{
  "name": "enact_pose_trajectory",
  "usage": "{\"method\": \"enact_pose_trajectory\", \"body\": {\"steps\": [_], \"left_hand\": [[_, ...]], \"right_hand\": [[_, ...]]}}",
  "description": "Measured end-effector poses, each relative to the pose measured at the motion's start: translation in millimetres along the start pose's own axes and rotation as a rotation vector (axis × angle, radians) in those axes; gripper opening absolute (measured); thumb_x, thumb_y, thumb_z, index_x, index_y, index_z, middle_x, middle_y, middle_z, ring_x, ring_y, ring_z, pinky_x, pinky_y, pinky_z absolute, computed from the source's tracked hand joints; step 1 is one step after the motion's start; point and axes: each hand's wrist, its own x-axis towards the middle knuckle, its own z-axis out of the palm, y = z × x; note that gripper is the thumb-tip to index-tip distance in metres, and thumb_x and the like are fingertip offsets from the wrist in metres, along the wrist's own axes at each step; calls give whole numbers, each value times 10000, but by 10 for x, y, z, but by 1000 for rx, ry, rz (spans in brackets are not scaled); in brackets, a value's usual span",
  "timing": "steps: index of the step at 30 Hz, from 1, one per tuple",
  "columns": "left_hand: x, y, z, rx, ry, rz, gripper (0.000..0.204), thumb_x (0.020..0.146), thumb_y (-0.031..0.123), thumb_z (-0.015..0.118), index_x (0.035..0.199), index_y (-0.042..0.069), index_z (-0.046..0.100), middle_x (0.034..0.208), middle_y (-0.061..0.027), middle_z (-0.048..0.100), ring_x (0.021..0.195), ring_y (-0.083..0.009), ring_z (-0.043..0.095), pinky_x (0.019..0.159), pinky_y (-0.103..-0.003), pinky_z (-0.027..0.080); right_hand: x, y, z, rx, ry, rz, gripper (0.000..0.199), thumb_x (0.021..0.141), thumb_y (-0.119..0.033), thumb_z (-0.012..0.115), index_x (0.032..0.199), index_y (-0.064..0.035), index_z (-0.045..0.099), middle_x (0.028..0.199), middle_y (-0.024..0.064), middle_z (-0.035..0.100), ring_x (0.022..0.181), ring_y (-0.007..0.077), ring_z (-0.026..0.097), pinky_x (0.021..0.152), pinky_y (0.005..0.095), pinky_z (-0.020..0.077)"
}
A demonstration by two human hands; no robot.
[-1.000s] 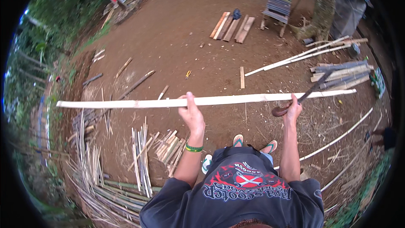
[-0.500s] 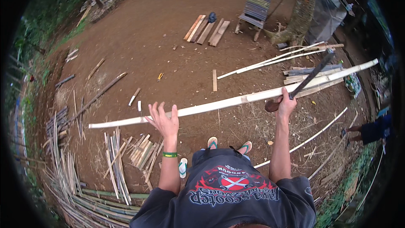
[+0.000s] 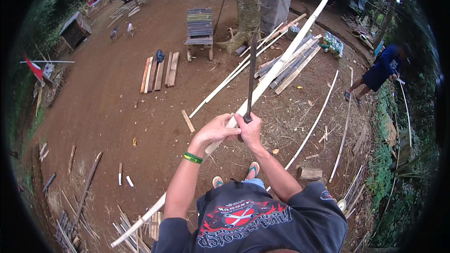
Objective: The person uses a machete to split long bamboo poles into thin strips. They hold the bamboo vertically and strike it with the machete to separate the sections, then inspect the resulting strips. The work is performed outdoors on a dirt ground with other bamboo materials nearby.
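A long pale bamboo strip [image 3: 286,54] runs from the lower left up to the upper right. My left hand [image 3: 216,131] grips it near its middle, a green band on the wrist. My right hand [image 3: 250,131] sits right beside the left and holds the handle of a long dark blade [image 3: 251,77] that points upward, away from me. The two hands touch each other over the strip. My feet in sandals [image 3: 253,170] stand on the dirt below.
Split bamboo strips [image 3: 313,126] and stacked poles [image 3: 290,65] lie to the right. Planks [image 3: 159,72], a slatted bench [image 3: 199,26] and a tree trunk [image 3: 247,7] stand ahead. A person in blue [image 3: 382,70] bends at the right. Bamboo offcuts [image 3: 75,225] pile at lower left.
The strip has swung from nearly level to steeply diagonal, its right end rising far. My left hand slid along it to meet my right hand, and the blade now points upward.
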Motion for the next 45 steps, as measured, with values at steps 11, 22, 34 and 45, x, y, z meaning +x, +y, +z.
{"method": "enact_pose_trajectory", "body": {"steps": [11, 22, 34, 45], "left_hand": [[56, -144, 639, 552, 556, 180, 367, 791, 276, 759, 964, -32, 661, 717, -196, 674, 612, -290, 682, 581, -404, 509], [-249, -296, 707, 565, 729, 276, 267, 787, 162, 772, 942, -20, 655, 640, -174, 640, 537, -219, 644, 526, -360, 480], [-363, -382, 872, 446, 739, 190, 246, 794, 162, 740, 946, -4, 641, 683, -210, 643, 611, -326, 677, 561, -401, 499], [-767, -638, 882, 465, 756, 115, 237, 737, 115, 697, 920, -26, 642, 625, -179, 611, 558, -223, 661, 543, -363, 492]], "right_hand": [[263, 61, -1024, -818, -171, -444, 276, 804, -245, 695, 642, -65, 562, 512, 139, 565, 466, 361, 580, 453, 431, 458], [955, -292, -1657, -1201, -108, -346, 176, 770, -206, 657, 677, -82, 575, 547, 119, 600, 484, 283, 621, 489, 438, 504], [869, -219, -1613, -1341, -393, -497, 208, 839, -228, 610, 682, -101, 557, 540, 31, 570, 430, 145, 546, 412, 344, 474], [1358, -347, -1604, -1344, -363, -388, 122, 785, -179, 624, 704, -88, 625, 525, 57, 578, 466, 182, 586, 439, 390, 500]]}}
